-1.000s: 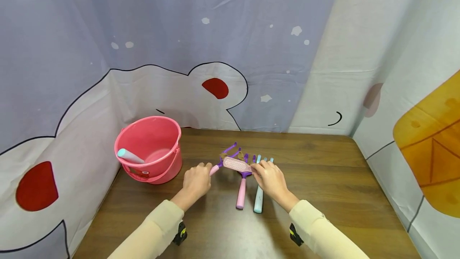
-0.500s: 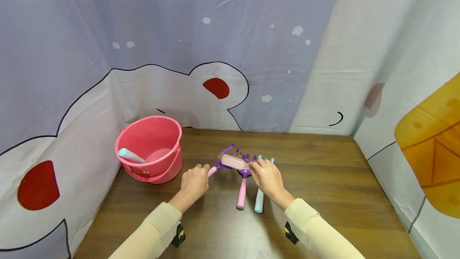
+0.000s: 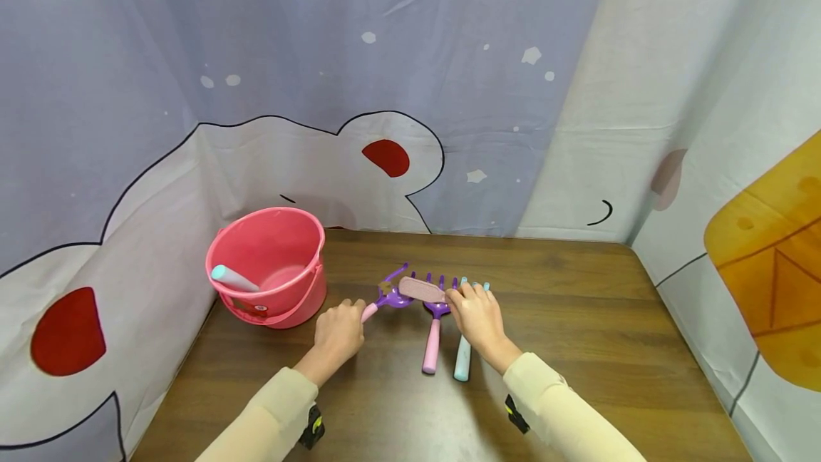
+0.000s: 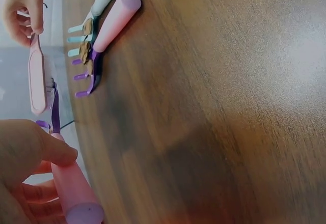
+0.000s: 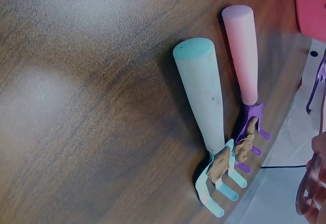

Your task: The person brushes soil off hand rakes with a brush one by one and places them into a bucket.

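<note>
My left hand [image 3: 340,332] grips the pink handle of a purple hand rake [image 3: 394,299], which is raised off the table with a brown lump between its tines. The right hand [image 3: 477,316] holds a small pink brush [image 3: 420,289] by its narrow end. In the left wrist view, the brush's pale bristles face the rake's purple head and appear to touch it. Below the right hand lie a second purple rake [image 3: 432,346] with a pink handle and a pale teal rake [image 3: 462,358]. Both carry brown, clay-like lumps, plain in the right wrist view.
A pink bucket [image 3: 301,307] stands at the table's left, a teal handle [image 3: 234,278] leaning inside it. The wooden table [image 3: 577,348] ends at a printed curtain [image 3: 487,127] behind and at the sides.
My left hand has drawn the rake left and nearer. The brush has turned, so its dotted face now shows as a plainer surface. The bucket and the two lying rakes keep their places.
</note>
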Available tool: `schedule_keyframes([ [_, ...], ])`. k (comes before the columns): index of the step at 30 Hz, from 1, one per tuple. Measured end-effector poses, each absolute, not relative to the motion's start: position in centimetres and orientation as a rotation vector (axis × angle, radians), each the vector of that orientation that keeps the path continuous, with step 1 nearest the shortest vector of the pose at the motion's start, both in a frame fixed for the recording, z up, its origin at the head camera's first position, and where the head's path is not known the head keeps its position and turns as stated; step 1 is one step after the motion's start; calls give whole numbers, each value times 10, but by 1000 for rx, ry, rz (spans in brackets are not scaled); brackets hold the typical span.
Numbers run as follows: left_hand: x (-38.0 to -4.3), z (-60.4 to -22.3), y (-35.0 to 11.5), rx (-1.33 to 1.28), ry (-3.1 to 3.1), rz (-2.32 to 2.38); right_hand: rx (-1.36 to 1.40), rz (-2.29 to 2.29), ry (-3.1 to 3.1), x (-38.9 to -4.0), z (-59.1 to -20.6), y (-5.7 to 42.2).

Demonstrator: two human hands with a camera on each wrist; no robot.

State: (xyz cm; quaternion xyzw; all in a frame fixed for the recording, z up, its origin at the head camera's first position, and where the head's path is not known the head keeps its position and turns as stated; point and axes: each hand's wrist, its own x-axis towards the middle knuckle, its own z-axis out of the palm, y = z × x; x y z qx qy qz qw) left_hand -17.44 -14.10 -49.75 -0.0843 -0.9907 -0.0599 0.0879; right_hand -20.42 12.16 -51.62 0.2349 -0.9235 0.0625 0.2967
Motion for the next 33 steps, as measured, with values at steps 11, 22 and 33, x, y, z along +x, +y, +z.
schedule_keyframes([
  [11,-172,-503,-150,-221,-2947,-176,559,60,-2431,-212,-511,130],
  [22,-171,-504,-155,-213,-2948,-166,483,86,-2514,-215,-512,142],
  [33,-170,-505,-161,-222,-2936,-171,443,130,-2528,-213,-512,147],
])
